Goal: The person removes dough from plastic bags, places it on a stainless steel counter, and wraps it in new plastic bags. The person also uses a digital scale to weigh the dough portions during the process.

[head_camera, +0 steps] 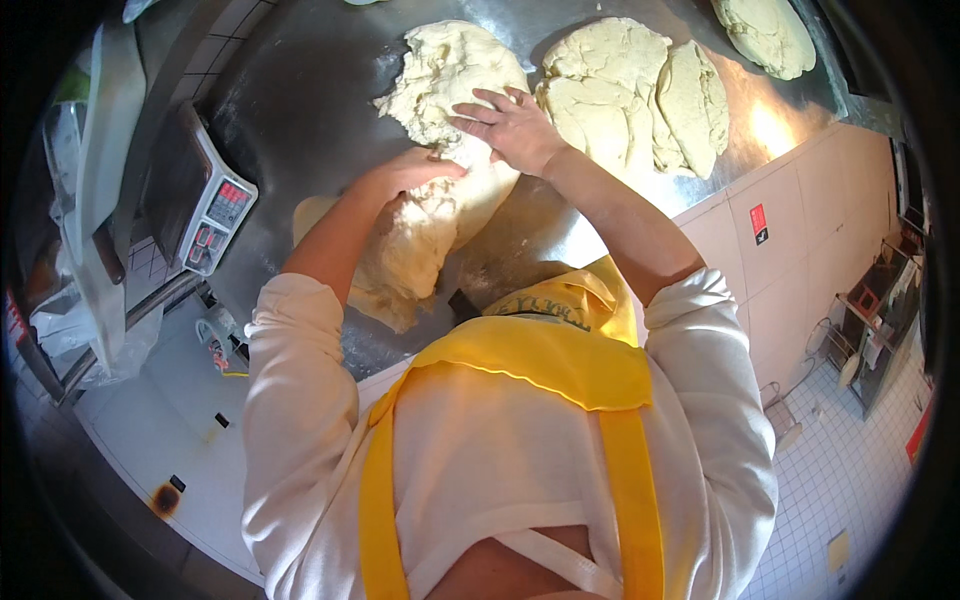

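Observation:
A long, rough mass of pale dough (457,71) stretches across a metal worktop (300,90), from the top middle down to my apron. My left hand (420,171) is at the dough's left edge, fingers curled around it and pressed in at its middle. Across its right side lies my right hand (514,127), palm down with fingers spread on the dough. Part of the lower dough lies beside my left forearm. Just right of my right hand sit more dough pieces (600,97), folded and touching one another.
A digital scale (217,217) stands at the worktop's left edge. Another dough piece (769,34) lies at the far right corner. A dark object (463,306) rests near my apron. Plastic bags (127,345) hang by a metal rail at the left.

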### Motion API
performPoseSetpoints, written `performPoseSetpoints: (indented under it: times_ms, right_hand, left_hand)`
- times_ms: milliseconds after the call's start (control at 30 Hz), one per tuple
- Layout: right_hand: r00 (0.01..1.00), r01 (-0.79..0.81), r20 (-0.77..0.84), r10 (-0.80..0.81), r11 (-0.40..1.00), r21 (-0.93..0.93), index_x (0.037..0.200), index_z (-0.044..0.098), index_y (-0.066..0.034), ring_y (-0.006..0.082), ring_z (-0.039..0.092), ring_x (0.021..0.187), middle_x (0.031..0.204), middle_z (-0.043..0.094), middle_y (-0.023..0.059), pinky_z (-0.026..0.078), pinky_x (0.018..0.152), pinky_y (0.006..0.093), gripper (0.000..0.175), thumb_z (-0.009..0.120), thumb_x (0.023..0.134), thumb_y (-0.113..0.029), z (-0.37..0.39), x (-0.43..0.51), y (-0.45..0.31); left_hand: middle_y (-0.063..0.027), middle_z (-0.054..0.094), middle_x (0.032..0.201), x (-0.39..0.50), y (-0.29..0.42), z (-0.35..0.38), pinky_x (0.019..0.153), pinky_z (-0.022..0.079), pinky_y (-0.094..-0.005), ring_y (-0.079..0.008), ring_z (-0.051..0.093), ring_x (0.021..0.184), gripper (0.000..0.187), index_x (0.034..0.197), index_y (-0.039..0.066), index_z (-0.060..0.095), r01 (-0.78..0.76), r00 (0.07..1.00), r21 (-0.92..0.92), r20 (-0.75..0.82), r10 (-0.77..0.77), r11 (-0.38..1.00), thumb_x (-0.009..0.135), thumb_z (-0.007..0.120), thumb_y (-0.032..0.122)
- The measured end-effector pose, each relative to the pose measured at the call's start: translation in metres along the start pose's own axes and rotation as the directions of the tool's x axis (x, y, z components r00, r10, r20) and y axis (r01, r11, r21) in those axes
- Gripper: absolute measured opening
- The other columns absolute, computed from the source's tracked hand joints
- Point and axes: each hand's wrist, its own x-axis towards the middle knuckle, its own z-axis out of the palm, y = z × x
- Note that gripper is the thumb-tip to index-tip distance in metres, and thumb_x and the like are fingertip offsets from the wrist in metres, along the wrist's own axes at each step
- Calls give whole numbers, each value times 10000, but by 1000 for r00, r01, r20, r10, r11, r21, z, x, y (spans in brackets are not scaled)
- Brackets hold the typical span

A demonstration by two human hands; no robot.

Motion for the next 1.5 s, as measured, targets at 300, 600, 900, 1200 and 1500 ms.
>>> performPoseSetpoints:
  times_ms: [300, 600, 900, 1200, 1500]
  right_hand:
    - [987, -156, 53, 153, 986, 65, 1370, 420, -314, 174, 341, 1310, 1403, 410, -102, 360, 982, 457, 647, 649, 781, -171, -11, 20, -13]
    - [981, -154, 195, -7, 587, 795, 1415, 353, -229, 282, 362, 1320, 1405, 428, 91, 351, 1061, 301, 590, 545, 866, -130, -43, 13, -3]
    - [943, -15, -321, -90, -973, 229, 1449, 105, 23, 278, 113, 1418, 1528, 114, 168, 70, 1156, 432, 952, 353, 851, -675, -122, -73, -43]
    - [849, -145, -459, -262, -950, 275, 1463, 61, -7, 276, 70, 1425, 1538, 70, 152, 24, 1153, 425, 979, 357, 838, -701, -176, -134, -31]
    - [818, -354, -396, -417, -908, 225, 1477, 52, -49, 275, 12, 1428, 1548, 28, 137, -17, 1133, 457, 1015, 282, 806, -776, -159, -154, -56]
  left_hand:
    - [-74, 676, 813, -113, -49, 27, 740, 477, -318, -153, 621, 739, 418, 984, 10, 645, -309, 948, 253, 163, 274, 917, 668, 755, 262]
    - [-71, 607, 1145, -260, -137, 38, 912, 431, -320, -216, 568, 1049, 514, 1130, 70, 595, -223, 571, 288, -736, 364, 931, 647, 761, 126]
    - [-154, 330, 1448, -191, -72, 137, 1107, 218, -403, -261, 286, 1359, 730, 1401, 72, 347, -808, 494, -167, -715, 495, 565, 822, 647, 400]
    - [-182, 11, 1537, -208, 79, 179, 1141, 19, -493, -301, 22, 1428, 997, 1472, 43, 49, -436, 112, -650, -725, 680, -622, 814, 525, 620]
    - [-179, 12, 1538, -240, 62, 240, 1146, 27, -474, -312, 19, 1427, 1034, 1472, 46, 55, -591, 88, -462, -851, 517, -661, 783, 590, 601]
